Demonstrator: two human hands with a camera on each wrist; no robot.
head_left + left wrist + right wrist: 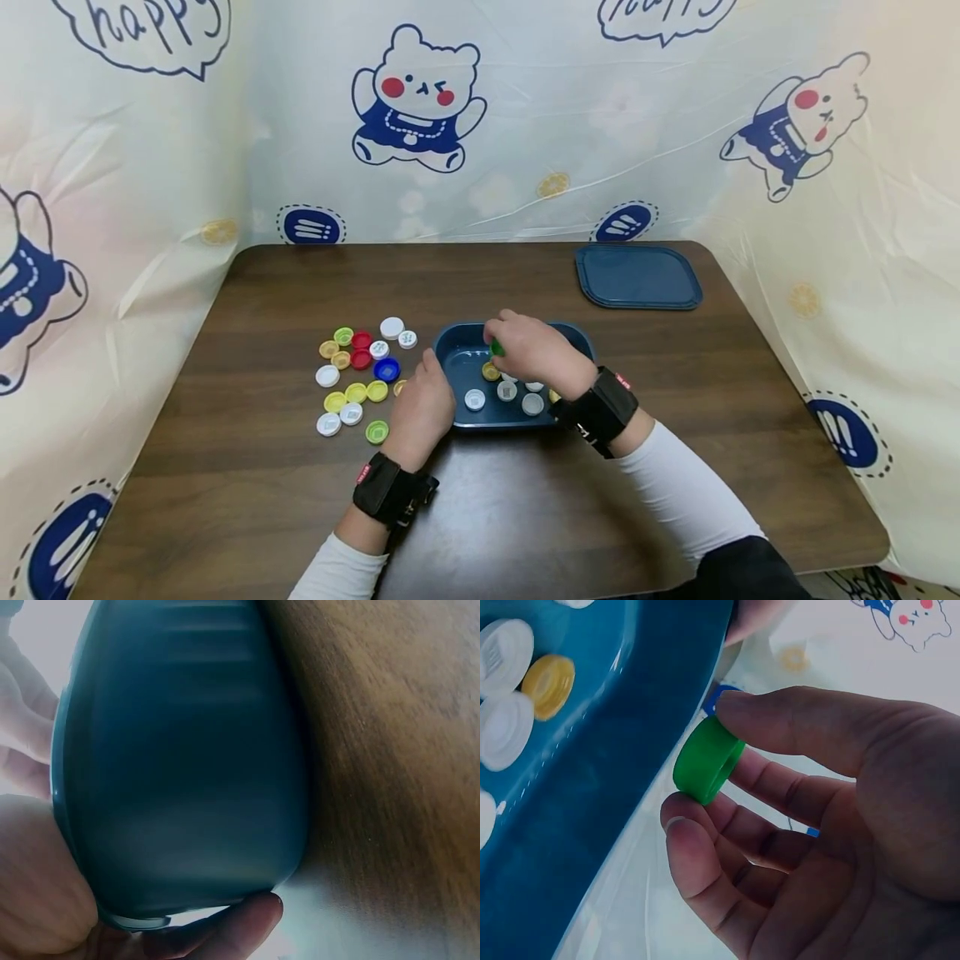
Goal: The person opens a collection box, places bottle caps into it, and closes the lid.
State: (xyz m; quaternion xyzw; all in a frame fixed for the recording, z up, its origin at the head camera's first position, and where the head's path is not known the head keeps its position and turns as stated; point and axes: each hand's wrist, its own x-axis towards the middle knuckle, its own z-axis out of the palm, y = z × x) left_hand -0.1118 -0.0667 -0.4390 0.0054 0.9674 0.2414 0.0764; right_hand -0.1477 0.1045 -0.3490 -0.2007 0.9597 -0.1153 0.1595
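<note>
In the head view, my left hand [423, 400] is at the left end of a dark blue plastic box [456, 367]. The left wrist view shows its fingers [255, 919] bent around the box's end wall, gripping it near the rim. My right hand [540, 354] is raised over the box. Between thumb and fingers it pinches a green bottle cap [705, 761], tilted on its side. White caps [532, 404] and a yellow cap [491, 372] lie inside the box; my right hand hides part of its contents.
Left of the box lie several loose caps, including a blue cap [386, 369], a red cap [361, 359], a light green cap [377, 432] and a white cap [328, 424]. A flat blue lid [637, 277] rests at the table's back right. A printed curtain [525, 125] encloses the table.
</note>
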